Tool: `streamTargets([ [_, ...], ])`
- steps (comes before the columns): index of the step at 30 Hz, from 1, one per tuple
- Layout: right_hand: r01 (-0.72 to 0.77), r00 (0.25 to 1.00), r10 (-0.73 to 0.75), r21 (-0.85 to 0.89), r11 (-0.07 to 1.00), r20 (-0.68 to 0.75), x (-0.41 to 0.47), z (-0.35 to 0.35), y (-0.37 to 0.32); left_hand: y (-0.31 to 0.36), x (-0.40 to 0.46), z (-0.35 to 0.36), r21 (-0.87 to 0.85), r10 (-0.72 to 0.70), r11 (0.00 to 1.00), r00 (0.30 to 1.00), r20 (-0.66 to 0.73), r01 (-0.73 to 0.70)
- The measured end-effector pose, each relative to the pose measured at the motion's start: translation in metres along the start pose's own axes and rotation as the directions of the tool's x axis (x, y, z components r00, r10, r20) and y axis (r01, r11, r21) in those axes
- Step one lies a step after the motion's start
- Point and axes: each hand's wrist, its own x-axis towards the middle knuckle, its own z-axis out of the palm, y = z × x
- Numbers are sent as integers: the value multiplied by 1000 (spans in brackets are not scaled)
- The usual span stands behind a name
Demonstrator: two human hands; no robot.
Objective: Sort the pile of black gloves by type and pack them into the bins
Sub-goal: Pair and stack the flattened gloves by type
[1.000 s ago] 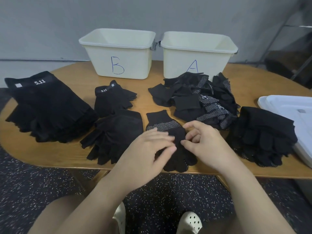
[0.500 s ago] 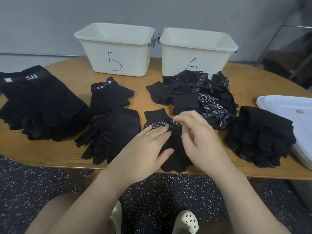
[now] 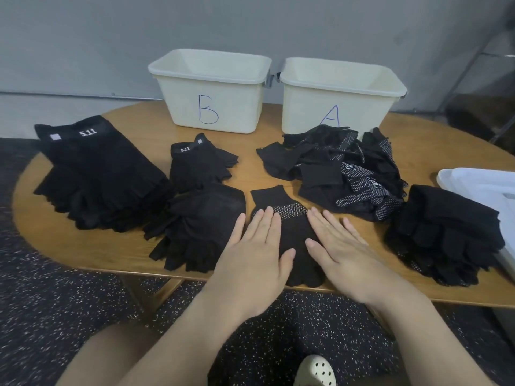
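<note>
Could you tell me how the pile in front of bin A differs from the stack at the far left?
The pile is a loose tangle, while the stack is laid neat and flat. The pile shows white-dotted palms; the stack shows a 5.11 cuff label and no dots. The pile sits against bin A, the stack well apart from bin B. Both are black gloves.

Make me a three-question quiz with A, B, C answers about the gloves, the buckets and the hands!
1. Where is the cream plastic bin marked B?
A) left of the cream plastic bin marked A
B) right of it
C) on the floor

2. How many cream bins stand on the round wooden table?
A) one
B) two
C) four

3. What are the left hand and right hand doing?
A) holding a bin
B) making fists
C) pressing flat on the black dotted knit glove

Answers: 1 A, the B bin sits to the left. 2 B, only two show. 3 C, straight fingers lie on the glove.
</note>
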Motion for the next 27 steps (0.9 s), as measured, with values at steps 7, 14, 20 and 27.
streamTargets([
  [7,-46,979,64,96,994,-191,2,2,-8,-3,4,-3,-85,-9,996,929,-369,-24],
  [14,155,941,-89,182,971,-325,16,0,-7,-9,24,-16,-172,-81,985,961,-265,35],
  [20,194,935,-127,179,964,-331,19,-9,-7,-7,27,-27,-311,-135,948,969,-206,66],
  [27,269,930,-104,460,846,-352,9,-18,0,3,21,-39,-696,-158,718,977,-146,12],
])
